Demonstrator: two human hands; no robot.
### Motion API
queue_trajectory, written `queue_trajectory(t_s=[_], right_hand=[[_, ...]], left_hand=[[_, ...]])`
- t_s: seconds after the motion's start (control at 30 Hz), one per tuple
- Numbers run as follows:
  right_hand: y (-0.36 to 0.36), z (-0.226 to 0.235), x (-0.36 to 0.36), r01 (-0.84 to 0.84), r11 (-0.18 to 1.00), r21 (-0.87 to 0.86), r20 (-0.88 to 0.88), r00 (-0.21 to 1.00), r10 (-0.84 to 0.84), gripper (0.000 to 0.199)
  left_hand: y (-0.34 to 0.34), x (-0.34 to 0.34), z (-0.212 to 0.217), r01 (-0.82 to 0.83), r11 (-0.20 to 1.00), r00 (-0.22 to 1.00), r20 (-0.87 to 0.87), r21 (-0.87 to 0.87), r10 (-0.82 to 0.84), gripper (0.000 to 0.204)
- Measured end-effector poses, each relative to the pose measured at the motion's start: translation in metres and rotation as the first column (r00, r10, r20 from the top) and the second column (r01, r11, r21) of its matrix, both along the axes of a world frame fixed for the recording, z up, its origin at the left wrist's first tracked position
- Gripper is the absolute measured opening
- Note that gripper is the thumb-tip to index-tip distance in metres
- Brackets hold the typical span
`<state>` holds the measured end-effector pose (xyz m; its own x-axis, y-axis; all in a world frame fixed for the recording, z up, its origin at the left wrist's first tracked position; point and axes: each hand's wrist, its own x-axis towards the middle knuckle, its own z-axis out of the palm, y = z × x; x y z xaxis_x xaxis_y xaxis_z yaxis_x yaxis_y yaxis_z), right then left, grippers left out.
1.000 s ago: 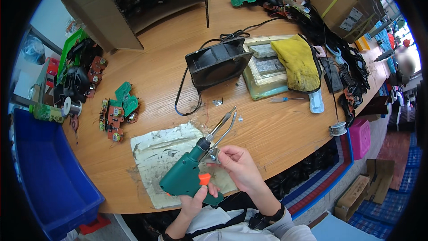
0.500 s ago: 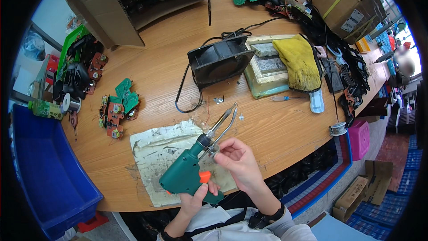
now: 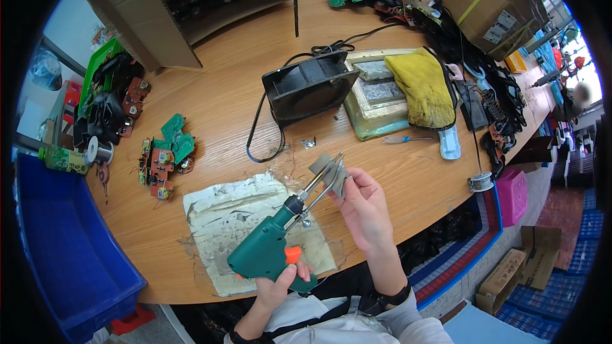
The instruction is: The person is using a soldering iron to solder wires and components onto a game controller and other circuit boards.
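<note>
My left hand (image 3: 280, 286) grips the handle of a green soldering gun (image 3: 271, 250) with an orange trigger, its metal tip pointing up and right. My right hand (image 3: 363, 207) holds a small grey part (image 3: 328, 169) right at that tip, above the table's front edge. Below the gun lies a stained silver mat (image 3: 236, 216) on the wooden table (image 3: 217, 108).
A black fan (image 3: 306, 86) with a cable stands behind the hands. Beyond it sit a tray (image 3: 376, 124) with a yellow glove (image 3: 424, 86), a small screwdriver (image 3: 408, 140), circuit boards (image 3: 167, 156), a solder spool (image 3: 97, 151), a blue bin (image 3: 60, 236) at left and a cardboard box (image 3: 185, 6).
My right hand has lifted up and to the right, bringing the grey part to the gun's tip. The gun has tilted slightly with it.
</note>
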<state>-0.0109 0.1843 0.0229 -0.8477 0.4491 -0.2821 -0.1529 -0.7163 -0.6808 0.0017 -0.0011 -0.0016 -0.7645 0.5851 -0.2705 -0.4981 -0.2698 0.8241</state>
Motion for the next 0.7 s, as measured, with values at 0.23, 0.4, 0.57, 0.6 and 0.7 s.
queue_trajectory(t_s=[0.23, 0.4, 0.57, 0.6, 0.7], right_hand=[[0.000, 0.004, -0.007, -0.005, 0.998, 0.058, 0.022, 1.000, 0.004, 0.017], [0.000, -0.001, -0.008, -0.014, 0.998, 0.058, 0.016, 1.000, 0.013, 0.018], [-0.008, -0.002, -0.008, 0.041, 0.999, 0.030, 0.006, 0.999, -0.041, 0.017], [-0.009, -0.001, -0.009, 0.046, 0.999, 0.028, 0.006, 0.999, -0.046, 0.016], [-0.010, -0.003, -0.007, 0.024, 0.999, 0.032, 0.018, 1.000, -0.025, 0.015]], left_hand=[[0.001, 0.000, 0.001, -0.006, 1.000, 1.000, 0.007, -0.027, 0.007, 0.033], [0.001, 0.000, 0.001, -0.013, 1.000, 1.000, 0.003, -0.023, 0.013, 0.032], [0.002, 0.002, 0.001, -0.034, 0.999, 0.999, -0.004, -0.042, 0.034, 0.030], [0.001, 0.002, 0.001, -0.032, 0.999, 0.999, -0.004, -0.043, 0.032, 0.030], [0.000, 0.002, 0.001, -0.021, 0.998, 0.999, -0.032, -0.052, 0.019, 0.030]])
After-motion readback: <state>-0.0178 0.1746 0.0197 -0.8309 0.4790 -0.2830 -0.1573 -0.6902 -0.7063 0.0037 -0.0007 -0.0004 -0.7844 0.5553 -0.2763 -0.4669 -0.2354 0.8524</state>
